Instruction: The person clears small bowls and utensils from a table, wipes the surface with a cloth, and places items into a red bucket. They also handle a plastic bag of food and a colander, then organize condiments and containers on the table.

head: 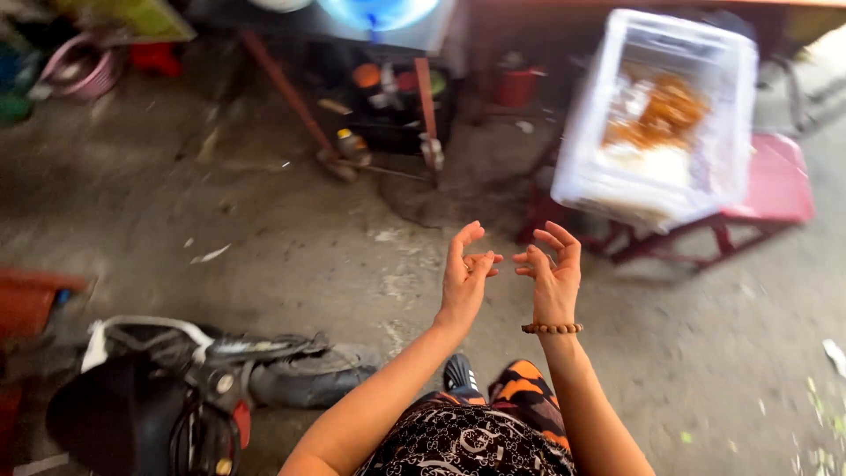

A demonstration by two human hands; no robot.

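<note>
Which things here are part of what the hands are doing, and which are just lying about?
In hand:
left hand, empty, fingers curled
right hand, empty, bead bracelet
white plastic tub, nearest

Lying about:
red stool
bicycle
red-legged table

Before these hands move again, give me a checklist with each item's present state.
1. Left hand free: ok, fingers curled, holding nothing.
2. Right hand free: ok, holding nothing; bead bracelet on the wrist.
3. Hands apart: ok, fingertips close, a gap shows.
4. White plastic tub seated on the red stool: cannot tell, blurred.
5. Tub contents: cannot tell, something orange and white.
6. Floor underfoot: not ok, scraps scattered; dark bag lies at left.
</note>
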